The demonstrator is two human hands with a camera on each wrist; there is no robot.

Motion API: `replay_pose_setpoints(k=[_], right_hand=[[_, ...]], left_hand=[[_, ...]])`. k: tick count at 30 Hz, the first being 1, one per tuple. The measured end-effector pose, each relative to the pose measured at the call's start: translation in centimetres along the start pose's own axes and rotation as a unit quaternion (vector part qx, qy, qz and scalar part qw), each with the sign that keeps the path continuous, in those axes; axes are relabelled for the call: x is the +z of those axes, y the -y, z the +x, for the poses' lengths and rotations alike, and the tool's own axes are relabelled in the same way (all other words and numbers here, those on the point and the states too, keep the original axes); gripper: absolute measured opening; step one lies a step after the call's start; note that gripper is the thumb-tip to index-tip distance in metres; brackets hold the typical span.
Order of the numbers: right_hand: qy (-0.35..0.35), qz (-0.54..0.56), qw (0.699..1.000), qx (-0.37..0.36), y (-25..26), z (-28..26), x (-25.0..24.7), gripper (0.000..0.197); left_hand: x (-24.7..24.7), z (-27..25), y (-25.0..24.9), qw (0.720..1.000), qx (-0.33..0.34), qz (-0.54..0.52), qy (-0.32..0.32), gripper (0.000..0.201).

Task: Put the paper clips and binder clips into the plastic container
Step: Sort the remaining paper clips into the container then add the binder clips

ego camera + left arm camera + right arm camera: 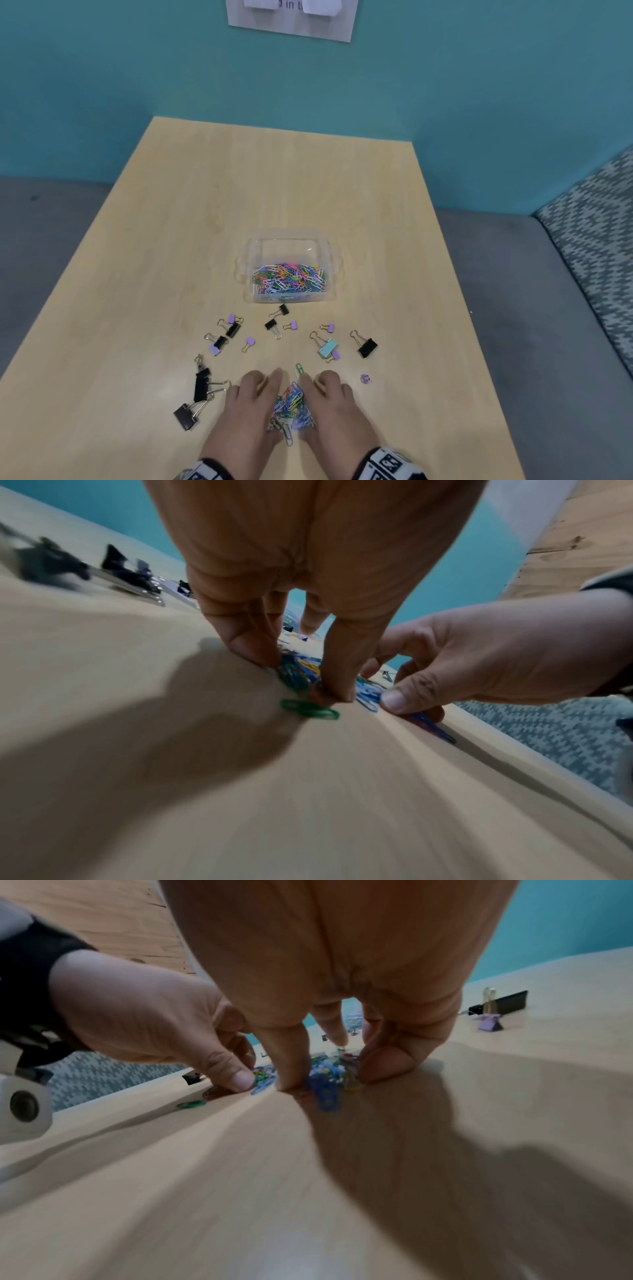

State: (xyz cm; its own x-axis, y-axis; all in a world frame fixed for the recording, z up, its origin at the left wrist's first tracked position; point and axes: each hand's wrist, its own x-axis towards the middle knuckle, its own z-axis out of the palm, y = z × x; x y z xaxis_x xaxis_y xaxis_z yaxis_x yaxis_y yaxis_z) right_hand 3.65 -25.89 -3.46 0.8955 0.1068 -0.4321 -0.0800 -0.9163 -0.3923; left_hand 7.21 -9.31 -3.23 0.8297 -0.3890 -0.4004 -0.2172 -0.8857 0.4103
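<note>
Cupping a little heap of colored paper clips (291, 406) between them, both hands sit at the near edge of the table (171, 240), about 6 o'clock from the container. The left hand (245, 407) has its fingers curled down with the tips on the wood, pressed against the left side of the heap; the right hand (334, 407) mirrors it on the other side. From the wrist views the thumbs and fingertips are bent in around the clips, so I'd call it both hands gripping the pile from either side, though the clips rest on the tabletop, not lifted.

One green paper clip (299, 369) lies loose just past the fingertips at 12 o'clock from the heap. A tiny purple binder clip (365, 378) sits on its own at 3 o'clock of the right hand.

Further out, binder clips are scattered in a band between the hands and the container: three bigger black ones (197, 394) bunched at 9 o'clock of the left hand, a teal one (326, 348) with a black one (367, 347) beside it at 1 o'clock, plus small purple and black ones across the middle.

The clear plastic container (289, 269) stands at 12 o'clock, mid-table, open-topped, with a layer of multicolored paper clips already in it. Behind is a teal wall (102, 85) with a paper sheet (291, 24) taped up.
</note>
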Motion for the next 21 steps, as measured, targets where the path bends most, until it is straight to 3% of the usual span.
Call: replay_pose_setpoints(k=[4,10,21], right_hand=[[-0.01,-0.009,1.0,-0.025,-0.1,1.4,0.2,0.059],[0.016,-0.045,0.997,-0.054,-0.3,1.4,-1.0,0.04],[0.075,-0.019,0.996,-0.049,-0.7,2.4,-1.6,0.024]], left_hand=[[0.3,1.6,-0.1,0.999,0.03,0.025,-0.034,0.066],[1.2,2.1,1.2,0.989,0.081,0.127,0.005,0.05],[1.0,2.1,1.8,0.996,0.072,0.055,0.019,0.039]])
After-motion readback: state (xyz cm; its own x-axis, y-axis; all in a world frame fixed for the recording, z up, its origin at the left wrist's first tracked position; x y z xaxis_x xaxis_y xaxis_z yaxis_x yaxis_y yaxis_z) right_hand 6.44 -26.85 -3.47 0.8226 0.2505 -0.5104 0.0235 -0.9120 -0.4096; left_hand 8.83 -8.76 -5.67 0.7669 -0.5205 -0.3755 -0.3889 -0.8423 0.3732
